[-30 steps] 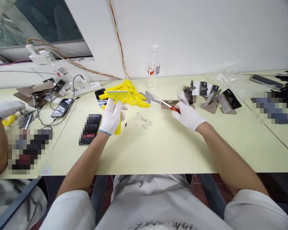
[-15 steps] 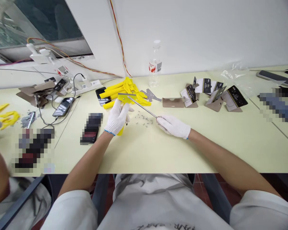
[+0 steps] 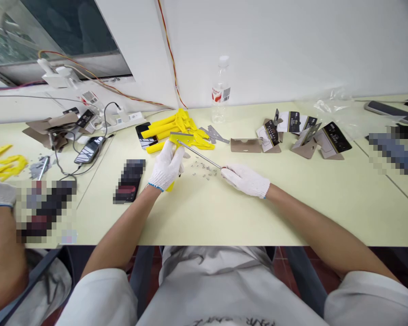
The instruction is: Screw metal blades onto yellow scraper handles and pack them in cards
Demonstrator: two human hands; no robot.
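In a white glove, my left hand is closed round a yellow plastic scraper, whose wide head points up and whose handle end shows below the palm. My right hand, also gloved, grips a screwdriver; its handle is hidden in the fingers. The long metal shaft slants up left, and its tip meets the scraper head. Small screws lie scattered on the table under the shaft. Behind the left hand is a pile of yellow scrapers, with grey metal blades beside it.
A plastic bottle stands by the wall. Folded cardboard packages and a clear plastic bag are at right. A blurred-out phone lies at left, near cables and a power strip. A co-worker's gloved hand is far left.
The screwdriver tip and the scraper head have shifted slightly relative to each other; both my hands keep their grip. The co-worker's gloved hand and forearm have come further into view at left.
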